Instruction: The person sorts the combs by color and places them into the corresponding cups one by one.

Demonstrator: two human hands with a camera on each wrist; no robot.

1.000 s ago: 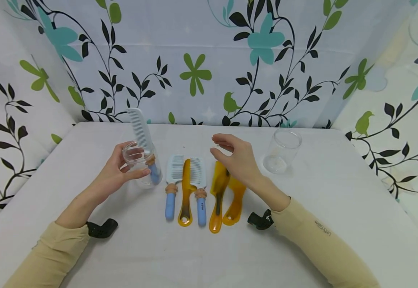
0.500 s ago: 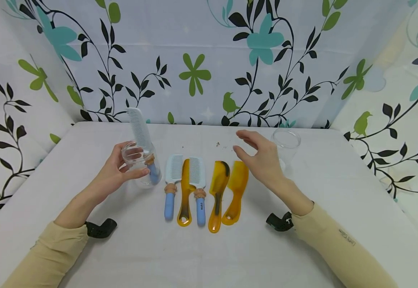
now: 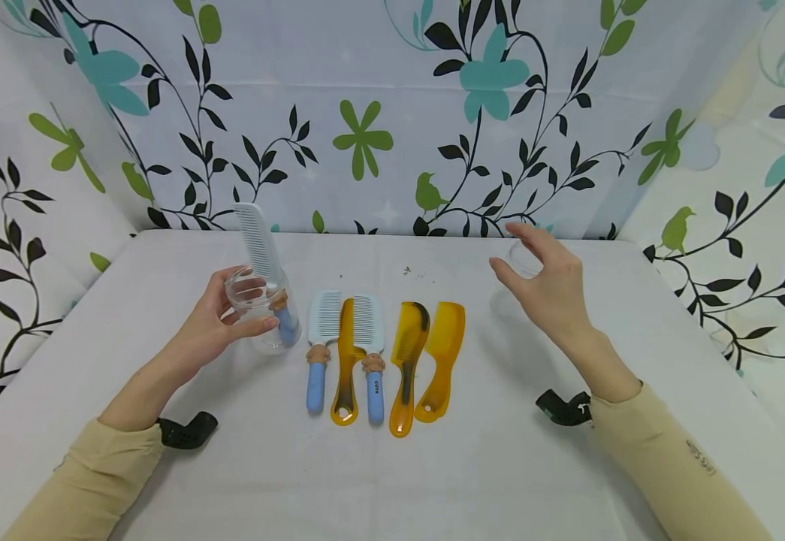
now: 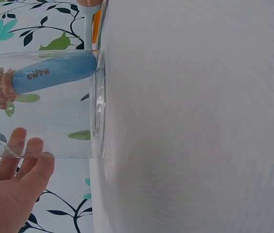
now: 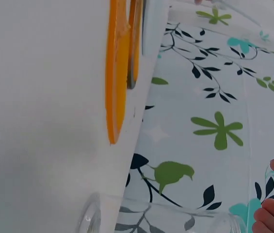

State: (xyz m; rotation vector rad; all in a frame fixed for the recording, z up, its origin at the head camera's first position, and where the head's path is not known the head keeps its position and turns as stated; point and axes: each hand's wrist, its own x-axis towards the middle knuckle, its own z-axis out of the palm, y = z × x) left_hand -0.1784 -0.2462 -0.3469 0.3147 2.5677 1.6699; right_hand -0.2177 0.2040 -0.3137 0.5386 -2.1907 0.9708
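My left hand grips a clear cup, thumb on the near side and fingers around the far side. A comb stands tilted in it, light-blue teeth above the rim, its blue handle inside near the base. My right hand is at a second clear cup on the right, thumb and fingers spread apart by its rim; the hand hides most of that cup in the head view. In the right wrist view this cup lies along the bottom edge, its inside without a comb.
Between the hands, a blue-handled comb, an amber comb and another blue-handled comb lie on the white table. Two more amber combs, a dark-marked one and a plain one, lie right of them. Patterned cloth hangs behind.
My right hand has moved right, from above the amber combs to the second cup, its fingers staying parted. The left hand keeps its hold on the cup with the comb.
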